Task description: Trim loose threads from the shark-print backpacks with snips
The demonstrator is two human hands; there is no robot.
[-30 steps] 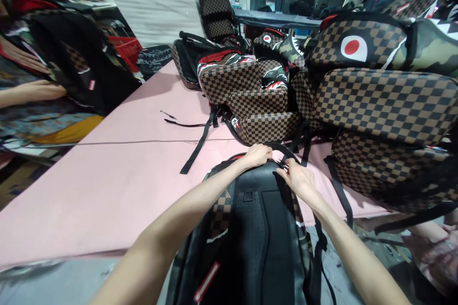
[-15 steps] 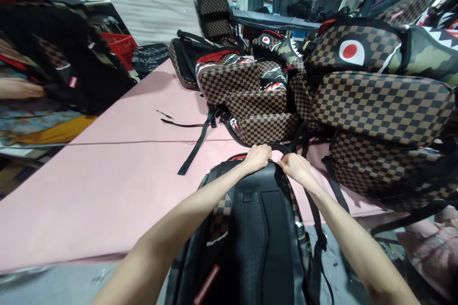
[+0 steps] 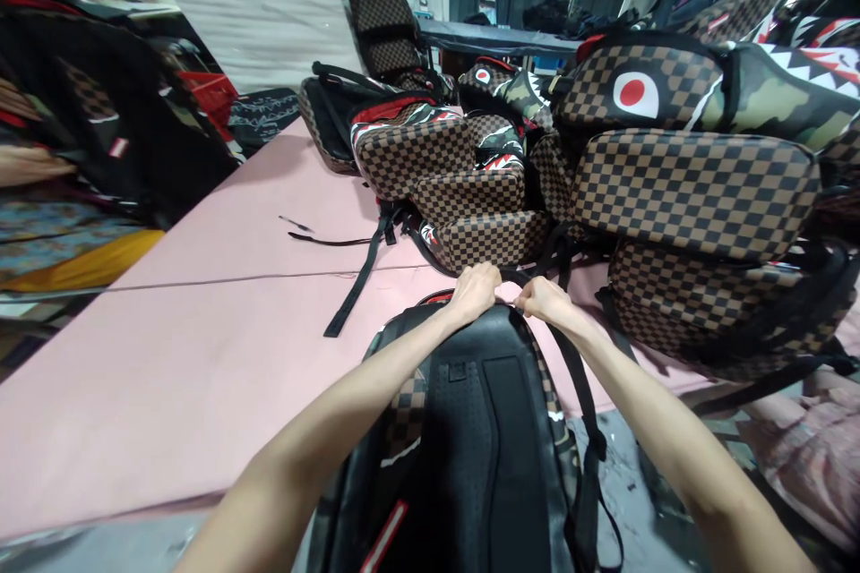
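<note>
The front backpack (image 3: pixel 463 439) is positioned at the near edge of the table (image 3: pixel 202 367); the left hand (image 3: pixel 476 291) and the right hand (image 3: pixel 541 297) are at its top. Stacked backpacks (image 3: pixel 692 188) occupy the table's far and right portions. One strap (image 3: pixel 356 286) extends from the stack toward the near left. The side backpack (image 3: pixel 151 121) is located beyond the table's left edge; a rear table (image 3: pixel 497 38) is behind the stack.

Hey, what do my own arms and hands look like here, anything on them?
Your left hand and right hand are ungloved; no sleeve, watch or bracelet shows on the left arm or right arm. Whether you wear rings, I can't tell.
</note>
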